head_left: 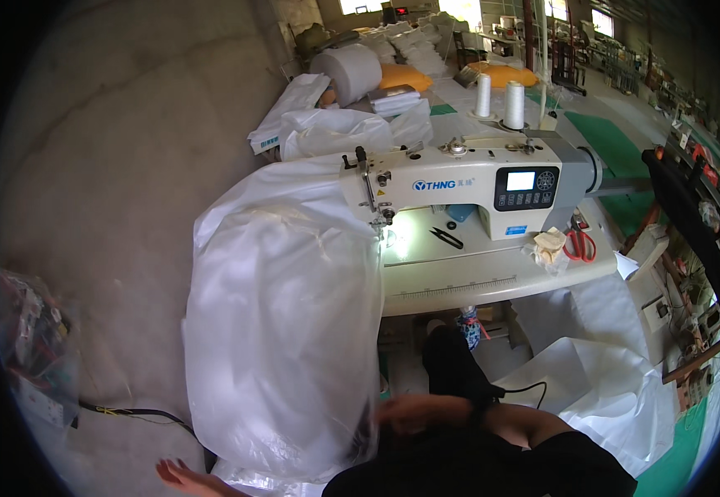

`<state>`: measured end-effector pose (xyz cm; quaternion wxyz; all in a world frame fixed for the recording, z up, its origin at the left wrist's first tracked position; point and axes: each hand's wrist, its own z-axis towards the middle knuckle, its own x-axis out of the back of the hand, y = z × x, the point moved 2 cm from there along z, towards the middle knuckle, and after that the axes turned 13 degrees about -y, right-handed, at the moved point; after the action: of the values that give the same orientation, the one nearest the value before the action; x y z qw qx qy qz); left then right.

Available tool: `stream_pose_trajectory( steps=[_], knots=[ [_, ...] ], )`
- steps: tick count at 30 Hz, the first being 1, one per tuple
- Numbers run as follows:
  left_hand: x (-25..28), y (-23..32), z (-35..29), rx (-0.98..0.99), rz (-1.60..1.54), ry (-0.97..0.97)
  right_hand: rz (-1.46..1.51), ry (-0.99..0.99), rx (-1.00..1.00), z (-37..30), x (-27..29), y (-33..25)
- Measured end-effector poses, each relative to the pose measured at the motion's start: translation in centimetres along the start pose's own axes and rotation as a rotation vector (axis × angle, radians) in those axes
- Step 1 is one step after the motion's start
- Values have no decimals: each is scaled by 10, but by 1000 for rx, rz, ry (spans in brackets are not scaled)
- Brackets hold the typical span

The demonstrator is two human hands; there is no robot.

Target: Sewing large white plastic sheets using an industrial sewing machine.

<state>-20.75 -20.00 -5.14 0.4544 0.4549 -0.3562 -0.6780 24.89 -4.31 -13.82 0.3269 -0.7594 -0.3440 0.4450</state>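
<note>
A large white sheet of thin, slightly see-through material (pixel 285 331) hangs in loose folds off the left end of the sewing machine (pixel 459 178). Its upper part runs up to the lit needle area. My left hand (pixel 179 476) is low on the left, beside the sheet's bottom edge, with fingers stretched out and nothing seen in them. Close to the sheet's lower right edge is my right hand (pixel 403 412). Its fingers are smeared and dark, so whether they grip the sheet is unclear.
Black thread snips (pixel 447 238), red-handled scissors (pixel 579 246) and a crumpled cream cloth (pixel 549 242) lie on the machine table (pixel 492 277). Two white thread cones (pixel 513 105) stand behind. More white material (pixel 600 389) is heaped at right. A black cable (pixel 140 412) crosses the floor.
</note>
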Motion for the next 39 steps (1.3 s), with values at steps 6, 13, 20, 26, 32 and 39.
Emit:
stream_pose_trajectory(
  steps=[6,13,20,26,32,39],
  knots=[
    [-191,49,-161,-251,-2,-1109,-279,856,369,29,96,-31],
    [-337,-106,-193,-955,880,-1272,126,453,569,58,75,-50],
    [-360,-87,-154,-869,794,-1596,226,452,272,28,63,-22],
    [-348,8,-278,-973,764,-1719,-490,1204,445,20,85,-71],
    [-342,-45,-289,-1022,780,-1715,-470,1279,494,36,89,-72],
    [-361,-32,-294,-475,346,-2119,-384,1247,629,15,106,-83]
  ],
)
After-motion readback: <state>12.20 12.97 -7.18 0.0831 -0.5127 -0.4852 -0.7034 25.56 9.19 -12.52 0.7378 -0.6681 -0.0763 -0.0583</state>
